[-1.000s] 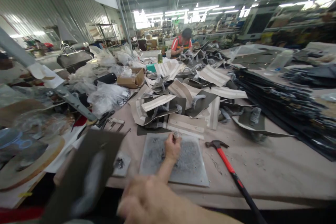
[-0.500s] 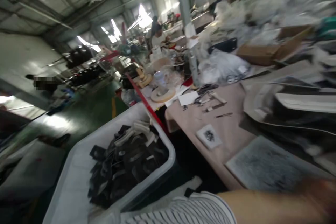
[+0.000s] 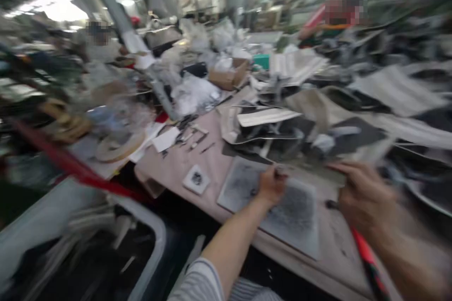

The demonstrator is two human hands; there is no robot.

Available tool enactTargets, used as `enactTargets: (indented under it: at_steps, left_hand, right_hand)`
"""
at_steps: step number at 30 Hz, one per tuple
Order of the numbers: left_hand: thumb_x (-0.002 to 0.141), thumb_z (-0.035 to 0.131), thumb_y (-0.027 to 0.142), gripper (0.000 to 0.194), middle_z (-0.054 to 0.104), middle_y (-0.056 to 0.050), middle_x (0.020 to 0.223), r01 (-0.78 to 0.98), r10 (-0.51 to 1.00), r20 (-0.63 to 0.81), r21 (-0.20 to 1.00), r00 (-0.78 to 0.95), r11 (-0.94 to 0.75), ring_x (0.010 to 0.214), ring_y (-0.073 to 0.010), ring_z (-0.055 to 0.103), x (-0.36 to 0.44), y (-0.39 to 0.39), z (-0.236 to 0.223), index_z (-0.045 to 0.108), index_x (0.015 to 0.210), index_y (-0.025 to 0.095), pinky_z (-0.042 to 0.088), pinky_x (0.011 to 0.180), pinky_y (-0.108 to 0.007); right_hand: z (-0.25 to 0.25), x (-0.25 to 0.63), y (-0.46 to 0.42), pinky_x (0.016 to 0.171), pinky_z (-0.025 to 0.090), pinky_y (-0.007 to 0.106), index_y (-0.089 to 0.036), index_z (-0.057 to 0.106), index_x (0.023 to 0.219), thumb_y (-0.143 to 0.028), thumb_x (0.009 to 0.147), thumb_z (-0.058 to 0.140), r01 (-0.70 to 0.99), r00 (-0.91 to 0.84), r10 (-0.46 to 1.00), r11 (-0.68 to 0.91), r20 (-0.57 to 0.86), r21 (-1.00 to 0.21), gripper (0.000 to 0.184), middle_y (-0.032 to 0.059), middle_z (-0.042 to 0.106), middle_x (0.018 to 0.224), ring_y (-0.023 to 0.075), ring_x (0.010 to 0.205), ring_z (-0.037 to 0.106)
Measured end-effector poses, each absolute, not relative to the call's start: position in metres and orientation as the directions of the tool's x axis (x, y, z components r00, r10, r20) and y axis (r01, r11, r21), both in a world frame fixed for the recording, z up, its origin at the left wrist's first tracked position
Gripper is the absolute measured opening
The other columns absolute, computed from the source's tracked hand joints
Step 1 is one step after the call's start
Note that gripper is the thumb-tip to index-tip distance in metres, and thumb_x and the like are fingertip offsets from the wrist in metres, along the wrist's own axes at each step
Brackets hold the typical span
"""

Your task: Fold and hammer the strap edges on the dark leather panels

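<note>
Now both forearms reach forward, the left hand (image 3: 271, 187) and blurred right hand (image 3: 365, 197) pinching opposite ends of a dark strip (image 3: 310, 169) above a scuffed grey plate (image 3: 296, 211).

Left hand (image 3: 271, 187) low center, fingers curled and pinched together, wrist bent slightly. Bare left forearm (image 3: 229, 240) reaches up from near edge, striped sleeve (image 3: 199, 280) pushed back at the elbow end. Right hand (image 3: 365, 200) farther right, blurred, fingers stretched toward left hand, right forearm (image 3: 406, 256) entering from lower right.
</note>
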State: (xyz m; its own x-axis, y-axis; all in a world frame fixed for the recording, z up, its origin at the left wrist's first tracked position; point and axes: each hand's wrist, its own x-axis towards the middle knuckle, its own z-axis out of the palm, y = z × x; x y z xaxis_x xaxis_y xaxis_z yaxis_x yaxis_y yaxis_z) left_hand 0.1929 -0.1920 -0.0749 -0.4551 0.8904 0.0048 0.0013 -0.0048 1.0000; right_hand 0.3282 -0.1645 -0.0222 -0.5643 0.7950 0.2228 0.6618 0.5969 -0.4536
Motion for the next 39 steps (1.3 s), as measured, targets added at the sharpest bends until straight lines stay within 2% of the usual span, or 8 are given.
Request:
enactTargets:
  at_steps: [4,7,10,19,29,32,36,39]
  left_hand:
    - [0.082,0.067,0.026,0.012,0.072,-0.005,0.08,-0.247,0.85,-0.093,0.968,-0.519,-0.045,0.075,-0.0181,0.069,0.179,-0.176,-0.105,0.062,0.087,0.015,0.054,0.073,-0.03]
    - [0.077,0.072,0.033,0.028,0.073,-0.004,0.084,-0.393,0.834,-0.153,0.916,-0.53,-0.082,0.077,-0.0164,0.071,0.167,-0.18,-0.117,0.061,0.096,0.015,0.055,0.075,-0.028]
    - [0.075,0.075,0.034,0.032,0.073,-0.004,0.083,-0.348,0.895,-0.103,0.936,-0.434,-0.061,0.078,-0.0171,0.071,0.166,-0.191,-0.115,0.062,0.098,0.016,0.056,0.077,-0.029]
    - [0.081,0.073,0.032,0.022,0.073,-0.005,0.087,-0.115,0.995,0.042,0.992,-0.094,-0.052,0.082,-0.0175,0.07,0.214,-0.184,-0.1,0.067,0.094,0.016,0.055,0.082,-0.03]
    - [0.083,0.072,0.034,0.021,0.075,-0.006,0.089,-0.116,0.984,0.007,0.993,-0.176,-0.028,0.086,-0.0189,0.07,0.215,-0.187,-0.101,0.068,0.094,0.016,0.055,0.086,-0.031]
    - [0.083,0.072,0.033,0.022,0.075,-0.007,0.09,-0.118,0.984,-0.009,0.993,-0.177,-0.012,0.086,-0.0192,0.071,0.21,-0.187,-0.102,0.067,0.095,0.015,0.055,0.085,-0.032]
    - [0.086,0.07,0.032,0.021,0.076,-0.007,0.09,-0.116,0.981,-0.028,0.993,-0.193,0.005,0.085,-0.0193,0.072,0.207,-0.186,-0.106,0.066,0.098,0.015,0.055,0.083,-0.031]
    - [0.084,0.072,0.03,0.022,0.076,-0.007,0.089,-0.124,0.984,-0.041,0.992,-0.172,0.019,0.085,-0.0192,0.073,0.209,-0.182,-0.108,0.065,0.1,0.016,0.055,0.082,-0.03]
  right_hand:
    - [-0.055,0.404,-0.217,0.106,0.048,0.049,-0.022,0.067,0.11,-0.018,0.096,0.035,0.557,-0.43,0.803,0.596,0.413,-0.578,0.035,0.0132,0.061,0.13,0.025,0.126,0.057]
    - [-0.097,0.417,-0.256,0.113,0.037,0.06,-0.025,0.068,0.108,-0.017,0.095,0.038,0.539,-0.508,0.796,0.591,0.328,-0.6,0.034,0.0097,0.065,0.13,0.0251,0.124,0.059]
    - [-0.113,0.423,-0.273,0.118,0.021,0.067,-0.028,0.067,0.104,-0.02,0.096,0.037,0.507,-0.589,0.776,0.571,0.224,-0.646,0.032,0.0061,0.065,0.133,0.0273,0.13,0.055]
    - [-0.084,0.428,-0.238,0.12,0.004,0.066,-0.025,0.059,0.093,-0.026,0.094,0.042,0.433,-0.768,0.638,0.588,0.063,-0.683,0.018,0.0047,0.059,0.139,0.0271,0.132,0.048]
    - [-0.07,0.412,-0.22,0.119,0.013,0.062,-0.025,0.053,0.09,-0.017,0.079,0.042,0.391,-0.811,0.582,0.623,0.067,-0.678,0.017,0.0041,0.06,0.13,0.025,0.118,0.052]
    - [-0.079,0.417,-0.22,0.119,0.011,0.064,-0.025,0.057,0.095,-0.014,0.074,0.044,0.421,-0.801,0.595,0.628,0.056,-0.654,0.026,0.0029,0.058,0.137,0.0269,0.127,0.047]
    - [-0.092,0.434,-0.231,0.118,0.016,0.066,-0.025,0.063,0.107,-0.013,0.078,0.045,0.574,-0.56,0.801,0.559,0.211,-0.598,0.036,0.0039,0.057,0.143,0.0318,0.146,0.028]
    - [-0.092,0.429,-0.247,0.118,0.026,0.06,-0.024,0.057,0.128,-0.019,0.09,0.044,0.596,-0.346,0.89,0.454,0.298,-0.663,0.04,0.0094,0.057,0.143,0.0282,0.143,0.039]
